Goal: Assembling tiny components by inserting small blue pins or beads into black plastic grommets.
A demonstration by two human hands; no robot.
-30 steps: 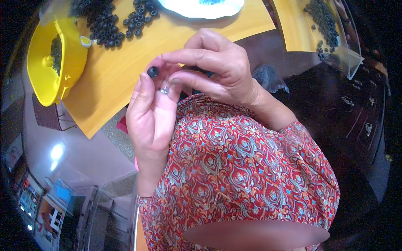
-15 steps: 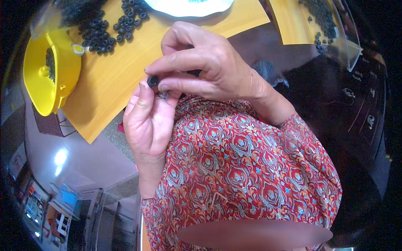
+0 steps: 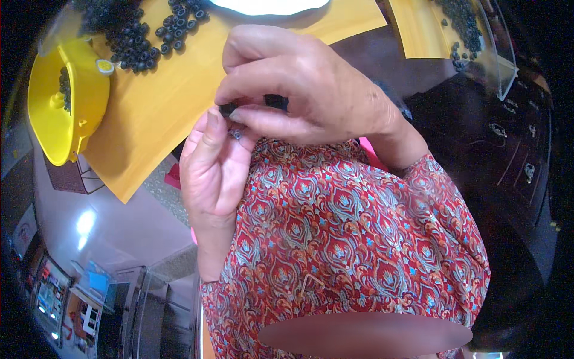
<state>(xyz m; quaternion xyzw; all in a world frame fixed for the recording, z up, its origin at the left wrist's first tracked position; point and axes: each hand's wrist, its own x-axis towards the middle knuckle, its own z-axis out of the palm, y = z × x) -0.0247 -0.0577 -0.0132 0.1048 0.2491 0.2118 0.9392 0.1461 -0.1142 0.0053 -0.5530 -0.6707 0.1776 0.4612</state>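
My left hand [image 3: 214, 164] is raised palm up near the table's edge, its thumb and fingertips pinching a small round black cap-like piece [image 3: 227, 110]. The fingertips of my right hand [image 3: 302, 84] close on the same piece from the right and cover most of it. Just below, a tiny greyish piece [image 3: 235, 134] shows by my left fingers; its kind is too small to make out. Beyond my hands, several black ring-shaped pieces [image 3: 140, 55] with open centres lie on the table.
A yellow plastic container [image 3: 92, 102] with small dark pieces inside stands at the left. At the far edge is a white scalloped plate [image 3: 272, 7]. More small dark pieces lie in a clear tray [image 3: 505, 66] at the right, over the yellow-orange tabletop [image 3: 143, 131].
My right fingers have closed farther over the black piece, which showed its open end before. The view has shifted a little, so the table things sit slightly farther left and up.
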